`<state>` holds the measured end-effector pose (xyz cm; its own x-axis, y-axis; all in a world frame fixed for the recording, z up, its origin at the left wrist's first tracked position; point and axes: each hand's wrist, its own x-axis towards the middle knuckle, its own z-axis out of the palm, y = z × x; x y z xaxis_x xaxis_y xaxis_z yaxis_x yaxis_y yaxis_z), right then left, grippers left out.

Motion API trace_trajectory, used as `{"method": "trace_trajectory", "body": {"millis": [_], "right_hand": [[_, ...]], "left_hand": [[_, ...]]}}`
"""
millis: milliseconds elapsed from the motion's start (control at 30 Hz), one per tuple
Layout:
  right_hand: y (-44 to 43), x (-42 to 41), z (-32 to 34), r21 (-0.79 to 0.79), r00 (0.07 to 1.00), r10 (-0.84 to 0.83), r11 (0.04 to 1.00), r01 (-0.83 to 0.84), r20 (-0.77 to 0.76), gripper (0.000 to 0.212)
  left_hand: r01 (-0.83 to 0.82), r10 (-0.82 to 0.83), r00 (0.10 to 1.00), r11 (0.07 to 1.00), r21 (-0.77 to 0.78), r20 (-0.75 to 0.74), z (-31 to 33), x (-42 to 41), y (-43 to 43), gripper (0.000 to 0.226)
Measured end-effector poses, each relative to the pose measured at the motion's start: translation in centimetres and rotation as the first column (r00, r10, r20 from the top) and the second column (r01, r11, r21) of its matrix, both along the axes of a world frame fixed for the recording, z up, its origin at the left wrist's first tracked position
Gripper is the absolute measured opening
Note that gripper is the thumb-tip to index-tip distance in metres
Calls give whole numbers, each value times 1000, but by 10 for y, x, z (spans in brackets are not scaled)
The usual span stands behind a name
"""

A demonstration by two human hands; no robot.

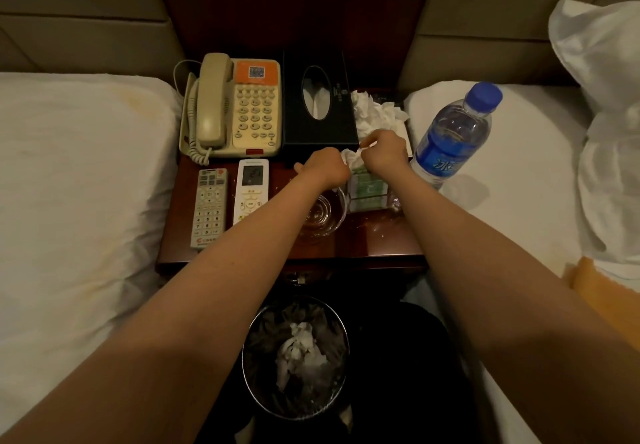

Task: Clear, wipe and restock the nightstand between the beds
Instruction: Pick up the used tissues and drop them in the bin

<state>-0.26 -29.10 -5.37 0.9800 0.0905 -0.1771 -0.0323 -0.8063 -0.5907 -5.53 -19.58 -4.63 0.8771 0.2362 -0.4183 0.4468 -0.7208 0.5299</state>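
While both hands [325, 166] [384, 153] pinch it, tissue [350, 159] lies between them.

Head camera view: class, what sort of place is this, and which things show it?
Most likely a hotel twin room. A nightstand stands between the left bed and the right bed, both white-sheeted, and carries a corded telephone and a black tissue box.
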Motion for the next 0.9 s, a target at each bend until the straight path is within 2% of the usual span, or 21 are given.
{"method": "trace_trajectory", "body": {"millis": [133,200,300,400,467,533,600,667,733,800,900], "right_hand": [[-3,-7,15,180,996,-44,983,28,84,27],[-2,-14,26,242,990,-51,970,19,128,26],[0,-29,39,305,984,-65,952,11,168,26],[3,-51,44,391,987,-73,921,11,145,22],[4,-69,43,451,995,-39,892,-7,91,19],[2,-86,35,444,999,49,894,-54,22,18],[-2,-105,22,361,986,163,923,-137,-44,20],[-7,-121,9,280,955,277,930,-238,-109,21],[-12,-136,0,212,902,375,919,-332,-212,20],[-14,-149,-5,163,833,439,898,-408,-336,16],[-14,-166,-17,135,749,439,891,-433,-496,13]], "left_hand": [[1,9,990,997,-75,138,10,-6,4,28],[-46,60,975,996,-71,216,16,-11,11,39],[-127,137,934,991,-54,331,25,-23,22,42],[-173,177,899,984,-49,401,32,-42,29,37],[-185,187,897,982,-43,401,33,-58,34,21],[-149,156,941,988,-45,302,32,-77,39,9],[-89,89,986,996,-11,140,28,-97,44,20],[-55,55,998,998,-10,11,24,-115,47,20],[-26,10,988,995,-98,-154,19,-130,46,10],[34,-80,950,988,-153,-302,12,-141,46,10],[81,-140,905,984,-160,-402,0,-157,45,8]]}}
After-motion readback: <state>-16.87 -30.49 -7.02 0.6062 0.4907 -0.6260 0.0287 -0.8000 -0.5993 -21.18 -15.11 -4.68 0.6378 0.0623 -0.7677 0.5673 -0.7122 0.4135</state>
